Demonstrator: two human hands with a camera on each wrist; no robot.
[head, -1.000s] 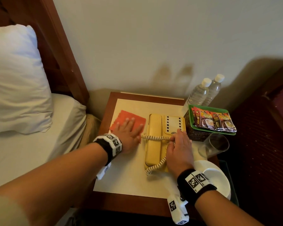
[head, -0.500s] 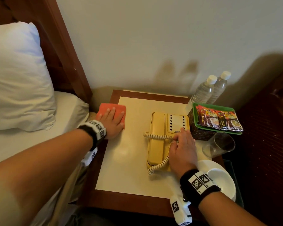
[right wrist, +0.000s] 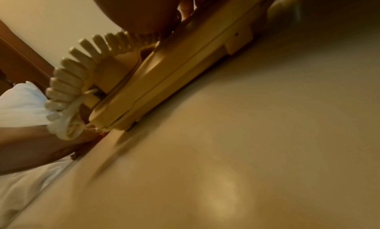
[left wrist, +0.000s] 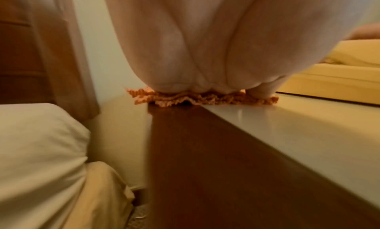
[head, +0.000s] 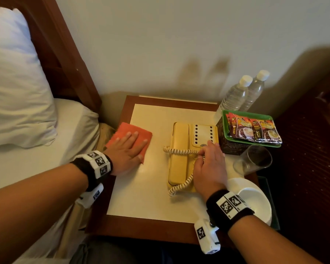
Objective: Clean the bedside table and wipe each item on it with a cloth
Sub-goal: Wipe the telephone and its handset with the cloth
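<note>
An orange cloth (head: 122,130) lies across the left rim of the bedside table (head: 151,202), partly overhanging it. My left hand (head: 131,145) presses flat on the cloth with straight, spread fingers. In the left wrist view the palm (left wrist: 205,45) bears down on the rumpled cloth (left wrist: 201,100). A yellow telephone (head: 179,149) with a coiled cord (head: 179,151) sits mid-table. My right hand (head: 208,161) rests on its keypad side, fingers loosely bent over the cord. The right wrist view shows the telephone (right wrist: 185,66) from low on the tabletop.
Two water bottles (head: 236,94) stand at the back right. In front of them are a green tray of coffee sachets (head: 251,128), a tipped glass (head: 255,161) and a white bowl (head: 255,204). A bed with a white pillow (head: 13,82) adjoins the left.
My left hand slid the cloth from beside the telephone leftward to the table's left rim. The right hand stayed on the telephone.
</note>
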